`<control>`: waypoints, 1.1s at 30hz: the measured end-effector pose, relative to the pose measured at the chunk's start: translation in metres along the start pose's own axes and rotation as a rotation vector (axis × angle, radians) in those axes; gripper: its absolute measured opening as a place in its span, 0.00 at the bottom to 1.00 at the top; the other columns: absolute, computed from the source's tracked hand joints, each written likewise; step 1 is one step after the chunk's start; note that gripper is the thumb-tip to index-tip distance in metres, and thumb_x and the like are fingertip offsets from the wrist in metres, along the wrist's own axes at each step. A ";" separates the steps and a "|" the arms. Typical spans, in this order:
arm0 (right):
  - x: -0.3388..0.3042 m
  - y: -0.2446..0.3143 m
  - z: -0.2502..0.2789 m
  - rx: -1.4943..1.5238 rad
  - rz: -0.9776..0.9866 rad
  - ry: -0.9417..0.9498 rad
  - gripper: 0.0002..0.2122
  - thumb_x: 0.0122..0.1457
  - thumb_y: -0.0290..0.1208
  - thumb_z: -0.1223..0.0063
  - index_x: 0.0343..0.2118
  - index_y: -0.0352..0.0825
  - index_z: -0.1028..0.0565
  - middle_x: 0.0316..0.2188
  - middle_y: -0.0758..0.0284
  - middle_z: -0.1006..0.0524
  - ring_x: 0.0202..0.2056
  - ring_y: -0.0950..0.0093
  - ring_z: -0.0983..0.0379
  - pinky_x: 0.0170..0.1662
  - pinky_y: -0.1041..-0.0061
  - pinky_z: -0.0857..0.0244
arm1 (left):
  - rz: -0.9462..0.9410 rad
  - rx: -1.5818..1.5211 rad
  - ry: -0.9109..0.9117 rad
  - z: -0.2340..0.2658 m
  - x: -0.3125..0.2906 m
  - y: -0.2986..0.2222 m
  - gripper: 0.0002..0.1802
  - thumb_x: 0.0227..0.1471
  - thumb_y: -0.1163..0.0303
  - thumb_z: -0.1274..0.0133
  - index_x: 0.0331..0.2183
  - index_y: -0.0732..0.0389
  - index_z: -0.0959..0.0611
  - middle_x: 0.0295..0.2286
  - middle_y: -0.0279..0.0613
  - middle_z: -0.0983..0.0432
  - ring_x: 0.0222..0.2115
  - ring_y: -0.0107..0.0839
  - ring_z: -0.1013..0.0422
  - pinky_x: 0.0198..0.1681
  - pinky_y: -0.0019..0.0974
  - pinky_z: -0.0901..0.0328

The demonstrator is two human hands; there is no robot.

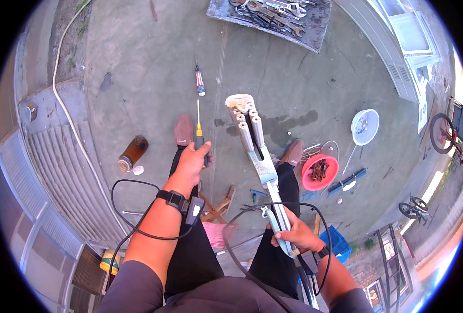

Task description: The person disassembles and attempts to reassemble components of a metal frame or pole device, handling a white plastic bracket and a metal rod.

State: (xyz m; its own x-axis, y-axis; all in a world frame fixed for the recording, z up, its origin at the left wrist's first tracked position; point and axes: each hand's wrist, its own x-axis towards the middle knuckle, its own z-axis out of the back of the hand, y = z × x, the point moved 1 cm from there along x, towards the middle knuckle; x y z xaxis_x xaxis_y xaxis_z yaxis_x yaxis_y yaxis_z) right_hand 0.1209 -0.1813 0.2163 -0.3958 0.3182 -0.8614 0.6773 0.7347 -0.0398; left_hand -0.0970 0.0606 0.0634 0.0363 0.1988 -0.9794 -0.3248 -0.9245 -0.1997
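Here you are, standing over the ground with both hands full: your left hand [192,158] is wrapped round the handle of a yellow-and-dark screwdriver [198,128], its shaft aimed away from you, a hold that seems to keep the tip free. Your right hand [299,235] closes on the near part of a long pale metal frame [267,169], which slants out between your shoes, presumably gripped there to steady its length. Ahead lies a second screwdriver [200,86] with a striped handle, likely left within reach. Farther off, a tray [316,36] gathers wrenches [276,15], while a red basin [317,186] to your right keeps small rusty pieces together.
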 end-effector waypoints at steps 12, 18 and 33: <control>0.017 0.031 -0.017 -0.387 0.295 -0.144 0.38 0.49 0.29 0.37 0.64 0.34 0.44 0.51 0.65 0.32 0.48 0.76 0.34 0.50 0.76 0.36 | 0.145 -0.360 0.636 -0.083 -0.095 0.055 0.39 0.55 0.48 0.46 0.56 0.67 0.36 0.51 0.51 0.32 0.52 0.43 0.34 0.57 0.45 0.41; -0.003 0.050 -0.029 -0.370 0.308 -0.057 0.41 0.51 0.29 0.37 0.66 0.34 0.50 0.58 0.61 0.37 0.57 0.74 0.42 0.56 0.72 0.41 | 0.104 -0.507 0.797 -0.117 -0.112 0.034 0.27 0.53 0.55 0.44 0.48 0.62 0.26 0.42 0.43 0.25 0.44 0.35 0.29 0.53 0.41 0.37; -0.168 -0.019 -0.038 -0.675 0.005 -0.449 0.09 0.56 0.29 0.42 0.36 0.33 0.29 0.22 0.72 0.30 0.20 0.83 0.35 0.24 0.80 0.39 | -0.172 -0.246 0.154 -0.127 -0.075 -0.036 0.18 0.56 0.57 0.53 0.39 0.61 0.23 0.26 0.38 0.26 0.35 0.30 0.28 0.40 0.33 0.34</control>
State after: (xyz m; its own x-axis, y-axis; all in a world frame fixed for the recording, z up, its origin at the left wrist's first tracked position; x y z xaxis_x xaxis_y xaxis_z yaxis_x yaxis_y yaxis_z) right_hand 0.1513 -0.2261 0.3811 -0.0095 0.1572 -0.9875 0.1017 0.9826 0.1554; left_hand 0.0316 0.0374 0.1403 0.2194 0.3242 -0.9202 -0.0648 -0.9362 -0.3454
